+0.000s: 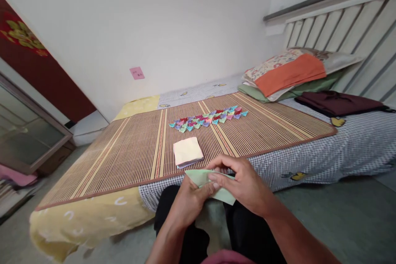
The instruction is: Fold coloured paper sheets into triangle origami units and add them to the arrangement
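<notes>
A light green sheet of paper (228, 196), bent into a fold, is held above my knees between both hands. My left hand (194, 198) pinches it from the left, thumb on top and fingers hidden beneath. My right hand (239, 177) grips it from the right, its thumb pressing on the paper close to the left thumb. Just beyond, a stack of square paper (188, 151) with a cream sheet on top lies near the mat's front edge. Farther back, several small folded paper pieces (208, 119) in many colours sit in rows.
A striped bamboo mat (133, 152) covers much of the bed. Pillows and folded cloth (291, 72) are piled at the back right, near a maroon bag (337, 103). A pink paper (137, 73) is on the wall. A glass-fronted cabinet (27, 119) stands at the left.
</notes>
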`<state>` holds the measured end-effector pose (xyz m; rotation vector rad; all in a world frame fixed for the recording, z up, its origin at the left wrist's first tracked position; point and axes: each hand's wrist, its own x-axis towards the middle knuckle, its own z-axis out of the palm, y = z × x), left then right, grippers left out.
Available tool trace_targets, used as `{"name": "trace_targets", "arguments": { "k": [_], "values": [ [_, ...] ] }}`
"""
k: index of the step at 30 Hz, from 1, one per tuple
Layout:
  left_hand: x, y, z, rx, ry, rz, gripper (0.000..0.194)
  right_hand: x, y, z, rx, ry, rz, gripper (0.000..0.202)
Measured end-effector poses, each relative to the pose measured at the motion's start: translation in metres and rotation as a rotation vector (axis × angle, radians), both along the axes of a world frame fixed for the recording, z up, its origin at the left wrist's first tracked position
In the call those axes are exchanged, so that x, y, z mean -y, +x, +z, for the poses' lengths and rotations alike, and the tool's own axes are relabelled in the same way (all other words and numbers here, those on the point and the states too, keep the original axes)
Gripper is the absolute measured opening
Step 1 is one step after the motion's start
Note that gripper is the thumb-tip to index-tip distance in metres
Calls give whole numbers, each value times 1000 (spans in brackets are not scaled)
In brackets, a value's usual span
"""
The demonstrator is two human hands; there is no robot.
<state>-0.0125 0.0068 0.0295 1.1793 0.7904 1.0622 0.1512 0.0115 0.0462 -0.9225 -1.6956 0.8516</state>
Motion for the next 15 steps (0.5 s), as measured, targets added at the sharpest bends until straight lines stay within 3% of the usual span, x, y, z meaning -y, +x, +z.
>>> {"name": "trace_targets", "arguments": {
  "k": [5, 11, 15],
  "values": [
    [-32, -12, -5, 7, -21, 3, 20, -35, -11, 0, -3, 26, 21, 16],
    [-93, -13, -2, 5, 72, 281, 22, -102, -8, -5, 2, -4, 8, 20],
    [-134, -20, -3, -74, 175, 358, 27, -142, -12, -10, 21, -47, 41, 20]
  ]
}}
